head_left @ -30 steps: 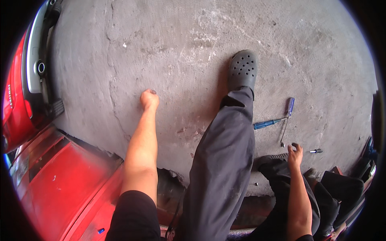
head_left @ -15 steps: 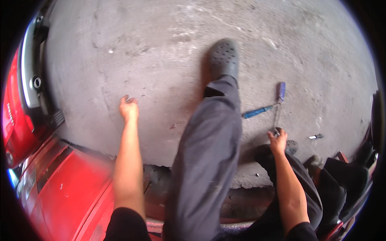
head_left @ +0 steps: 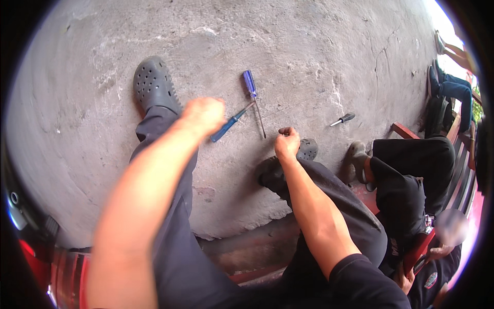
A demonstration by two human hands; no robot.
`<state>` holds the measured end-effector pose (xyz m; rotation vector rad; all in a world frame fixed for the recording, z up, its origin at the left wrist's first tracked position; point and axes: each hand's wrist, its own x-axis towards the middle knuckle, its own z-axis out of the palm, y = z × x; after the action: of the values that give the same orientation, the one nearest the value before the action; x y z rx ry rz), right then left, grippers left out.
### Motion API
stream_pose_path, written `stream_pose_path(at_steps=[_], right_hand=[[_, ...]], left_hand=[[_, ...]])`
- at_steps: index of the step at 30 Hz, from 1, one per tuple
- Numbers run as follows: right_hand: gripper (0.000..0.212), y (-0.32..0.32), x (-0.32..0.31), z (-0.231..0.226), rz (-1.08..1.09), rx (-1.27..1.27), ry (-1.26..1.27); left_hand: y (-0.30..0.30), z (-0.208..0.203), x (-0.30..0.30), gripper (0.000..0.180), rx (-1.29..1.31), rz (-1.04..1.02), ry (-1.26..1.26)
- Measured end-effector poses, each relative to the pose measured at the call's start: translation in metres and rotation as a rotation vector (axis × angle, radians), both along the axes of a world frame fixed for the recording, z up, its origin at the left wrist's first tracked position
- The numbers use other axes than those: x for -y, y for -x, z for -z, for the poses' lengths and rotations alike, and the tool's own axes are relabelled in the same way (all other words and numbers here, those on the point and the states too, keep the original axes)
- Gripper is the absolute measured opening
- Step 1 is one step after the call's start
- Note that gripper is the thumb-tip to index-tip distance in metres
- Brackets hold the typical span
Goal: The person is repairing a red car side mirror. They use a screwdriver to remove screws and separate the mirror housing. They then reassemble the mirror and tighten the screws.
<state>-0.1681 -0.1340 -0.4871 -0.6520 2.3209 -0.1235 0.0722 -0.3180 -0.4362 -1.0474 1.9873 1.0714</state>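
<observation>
Both hands are over the concrete floor (head_left: 319, 62), and the forearms come in from the lower edge. Nearest is the left hand (head_left: 204, 114), blurred, with the fingers curled loosely; whether it holds something I cannot tell. It is just beside the handle end of a light blue screwdriver (head_left: 230, 123), which lies slanted on the floor, and the picture does not show if the hand touches it. The right hand (head_left: 286, 142) is closed to a fist above the person's right knee, and a small dark thing seems to stick out at the top of the fist, too small to tell what it is.

The person's legs are in dark grey trousers (head_left: 175, 247). The left foot wears a grey clog with holes (head_left: 153, 85), flat on the floor to the left of the left hand. The right foot, in a second grey clog (head_left: 307, 149), is just behind the right fist.

A little further lies a dark blue screwdriver (head_left: 253, 98); its shaft points down toward the right hand and crosses the tip of the light blue one. To the right, apart from both, a short black-handled tool (head_left: 343, 119) lies on the floor.

At the right side another person in black clothes (head_left: 406, 175) sits. At the lower left, a red vehicle part (head_left: 31, 257) is at the rim.
</observation>
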Motion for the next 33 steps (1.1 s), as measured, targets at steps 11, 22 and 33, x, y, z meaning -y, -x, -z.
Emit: stream_pose_path(at_steps=[11, 22, 33], right_hand=[[0.024, -0.037, 0.065, 0.005, -0.225, 0.143, 0.092], [0.053, 0.063, 0.105, -0.011, -0.033, 0.013, 0.435], [0.077, 0.354, -0.021, 0.076, 0.285, -0.253, -0.231]], left_hand=[[0.064, 0.053, -0.084, 0.047, 0.105, -0.796, 0.009], [0.072, 0.036, -0.005, 0.012, -0.422, -1.423, -0.254], [-0.172, -0.093, 0.105, 0.022, -0.418, -1.534, 0.347]])
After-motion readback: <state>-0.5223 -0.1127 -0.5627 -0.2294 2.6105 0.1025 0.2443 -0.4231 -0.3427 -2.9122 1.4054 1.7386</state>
